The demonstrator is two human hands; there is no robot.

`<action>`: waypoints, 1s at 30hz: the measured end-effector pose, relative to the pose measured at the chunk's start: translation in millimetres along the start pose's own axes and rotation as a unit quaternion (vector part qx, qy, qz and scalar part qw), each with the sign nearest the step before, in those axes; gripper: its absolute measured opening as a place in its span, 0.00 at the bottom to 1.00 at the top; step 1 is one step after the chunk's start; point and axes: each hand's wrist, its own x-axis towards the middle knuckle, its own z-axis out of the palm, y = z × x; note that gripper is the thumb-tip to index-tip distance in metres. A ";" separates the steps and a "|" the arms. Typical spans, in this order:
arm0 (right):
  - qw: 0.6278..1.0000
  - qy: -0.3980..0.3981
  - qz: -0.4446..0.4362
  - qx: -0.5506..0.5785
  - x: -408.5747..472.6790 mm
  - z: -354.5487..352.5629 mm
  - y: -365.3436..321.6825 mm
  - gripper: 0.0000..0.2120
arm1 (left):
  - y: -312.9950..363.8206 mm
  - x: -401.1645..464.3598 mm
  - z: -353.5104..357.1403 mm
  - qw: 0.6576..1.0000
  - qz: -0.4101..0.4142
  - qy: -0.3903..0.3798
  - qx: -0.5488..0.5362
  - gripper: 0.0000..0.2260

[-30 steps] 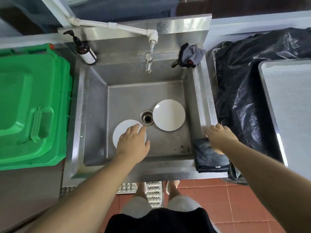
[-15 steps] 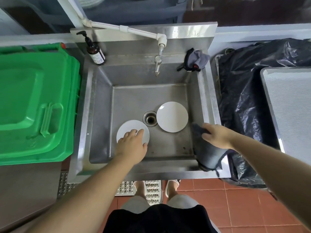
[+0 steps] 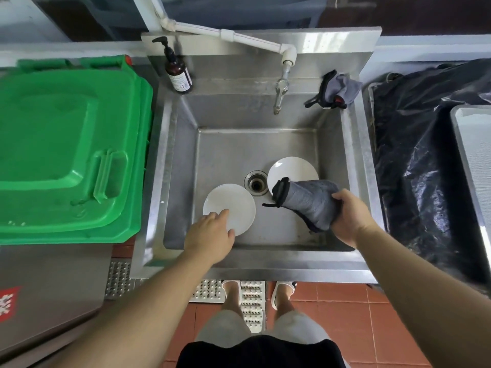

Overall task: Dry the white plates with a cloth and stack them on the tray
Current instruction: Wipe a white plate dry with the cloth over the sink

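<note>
A person stands at a metal sink (image 3: 334, 144) and looks down into it. Two white plates lie flat on the sink floor, face up. The near plate (image 3: 233, 203) sits to the left of the drain (image 3: 256, 182), and the far plate (image 3: 289, 170) sits just to the right of the drain. The two plates do not touch each other. The left hand (image 3: 210, 237) reaches onto the near edge of the near plate. Its fingers lie on top of the plate and its thumb is at the rim, but I cannot tell if it is pinching the plate or only touching it. The right hand (image 3: 350, 216) holds a gray cloth (image 3: 305, 200) with dark edges, with its fingers curled tight around one end. The cloth is bunched into a long shape. Its long way runs from the hand out to the left and a bit away from the person, so its free end points at the drain. That end covers part of the far plate. A gray tray (image 3: 475, 166) waits far to the right, next to a black plastic bag (image 3: 414, 166). A green bin lid (image 3: 66, 150) is to the left of the sink. A brown pump bottle (image 3: 178, 73) and another gray rag (image 3: 337, 88) sit on the back ledge, near the tap (image 3: 281, 88).
</note>
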 end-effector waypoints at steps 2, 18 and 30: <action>0.999 -0.035 -0.005 0.028 -1.1 -0.5 8.9 0.22 | -8.4 1.4 3.6 1.000 -0.005 -0.011 -0.004 0.23; 0.998 0.011 0.056 0.031 62.4 26.8 67.4 0.20 | -60.8 73.8 36.3 0.993 -0.061 -0.099 -0.025 0.22; 0.999 -0.013 0.045 -0.028 111.9 40.6 96.5 0.15 | -93.4 139.2 83.3 0.980 -0.143 -0.110 -0.081 0.17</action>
